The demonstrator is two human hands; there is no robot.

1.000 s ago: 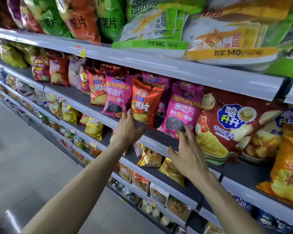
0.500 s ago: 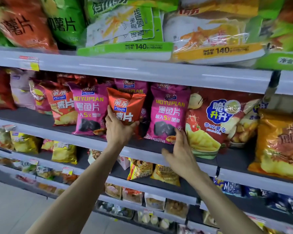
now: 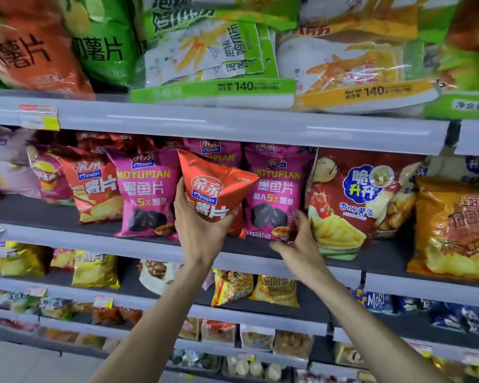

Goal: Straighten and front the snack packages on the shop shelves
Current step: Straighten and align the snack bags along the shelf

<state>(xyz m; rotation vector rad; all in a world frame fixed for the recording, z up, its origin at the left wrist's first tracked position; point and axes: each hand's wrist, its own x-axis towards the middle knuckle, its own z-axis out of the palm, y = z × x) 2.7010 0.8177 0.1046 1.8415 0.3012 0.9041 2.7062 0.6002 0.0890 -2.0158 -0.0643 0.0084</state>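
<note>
My left hand (image 3: pixel 198 230) grips the lower part of a red-orange chip bag (image 3: pixel 215 189) and holds it up in front of the middle shelf (image 3: pixel 94 240), tilted. My right hand (image 3: pixel 296 241) pinches the bottom corner of a magenta Moyupian bag (image 3: pixel 277 194) standing just to the right. Another magenta Moyupian bag (image 3: pixel 144 194) stands to the left, with a second red-orange chip bag (image 3: pixel 94 189) beside it.
A large red potato-stick bag (image 3: pixel 351 200) and an orange bag (image 3: pixel 454 228) stand to the right. Big green, orange and yellow bags fill the top shelf (image 3: pixel 233 125). Small yellow packs (image 3: pixel 94 268) and more snacks line the lower shelves.
My left hand has lifted the red-orange bag off the shelf and tilted it forward. My right hand has closed on the magenta bag's bottom corner. The view has moved closer.
</note>
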